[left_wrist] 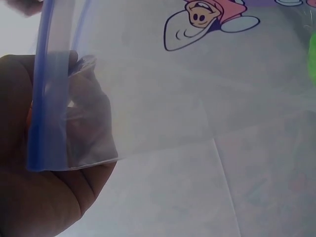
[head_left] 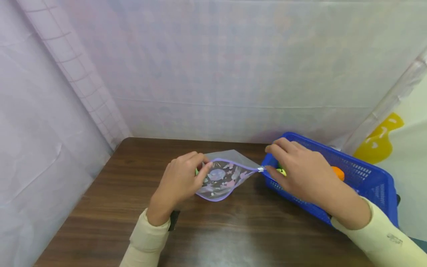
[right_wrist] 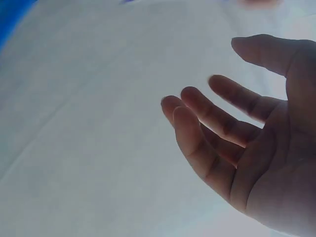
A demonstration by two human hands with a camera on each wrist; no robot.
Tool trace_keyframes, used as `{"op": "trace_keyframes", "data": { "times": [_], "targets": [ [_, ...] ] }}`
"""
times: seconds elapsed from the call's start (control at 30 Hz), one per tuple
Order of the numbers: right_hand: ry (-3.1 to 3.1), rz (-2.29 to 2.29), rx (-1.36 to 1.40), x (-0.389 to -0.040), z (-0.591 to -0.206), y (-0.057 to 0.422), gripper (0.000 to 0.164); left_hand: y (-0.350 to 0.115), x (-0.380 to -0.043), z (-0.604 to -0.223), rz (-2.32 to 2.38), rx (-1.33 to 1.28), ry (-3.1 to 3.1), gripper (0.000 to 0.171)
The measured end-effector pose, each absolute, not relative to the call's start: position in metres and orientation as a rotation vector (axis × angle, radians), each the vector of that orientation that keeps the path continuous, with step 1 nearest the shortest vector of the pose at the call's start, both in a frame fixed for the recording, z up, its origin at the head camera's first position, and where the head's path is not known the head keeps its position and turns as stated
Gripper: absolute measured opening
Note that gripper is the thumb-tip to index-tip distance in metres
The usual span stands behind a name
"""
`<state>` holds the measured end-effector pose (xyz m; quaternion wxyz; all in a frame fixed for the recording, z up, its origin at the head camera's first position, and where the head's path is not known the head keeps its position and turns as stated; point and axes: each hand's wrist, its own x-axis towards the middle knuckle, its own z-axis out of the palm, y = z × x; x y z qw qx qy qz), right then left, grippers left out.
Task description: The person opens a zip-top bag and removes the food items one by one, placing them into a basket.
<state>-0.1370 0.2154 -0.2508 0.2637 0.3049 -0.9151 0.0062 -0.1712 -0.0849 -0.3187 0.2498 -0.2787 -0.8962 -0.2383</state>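
A clear zip bag (head_left: 218,174) with a purple zip edge and printed cartoon figures is held up over the table, its mouth gaping. My left hand (head_left: 178,181) pinches the bag's edge at one end between thumb and fingers; the left wrist view shows the fingers through the clear plastic. Something bright green (left_wrist: 312,59) shows at that view's right edge. At the bag's other end is a white zip slider (head_left: 260,169). My right hand (head_left: 303,174) is beside that end, above the basket's near-left corner, its fingers loosely bent and holding nothing in the right wrist view.
A blue plastic basket (head_left: 373,193) stands on the right side of the brown wooden table (head_left: 116,207). Inside it are an orange item (head_left: 338,172) and a yellow-green item (head_left: 281,171), partly hidden by the right hand. White sheeting (head_left: 217,74) hangs behind and at the left.
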Motion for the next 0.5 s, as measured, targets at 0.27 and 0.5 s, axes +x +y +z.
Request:
{"op": "trace_keyframes", "data": {
  "times": [0.27, 0.5],
  "targets": [
    [-2.204, 0.27, 1.06, -0.112, -0.24, 0.166, 0.034, -0.088, -0.172, -0.318, -0.654, -0.765, -2.428, 0.009],
    [-2.17, 0.536, 1.08, -0.113, -0.253, 0.143, 0.034, -0.087, -0.173, -0.321, -0.668, -0.793, -2.408, 0.008]
  ]
}}
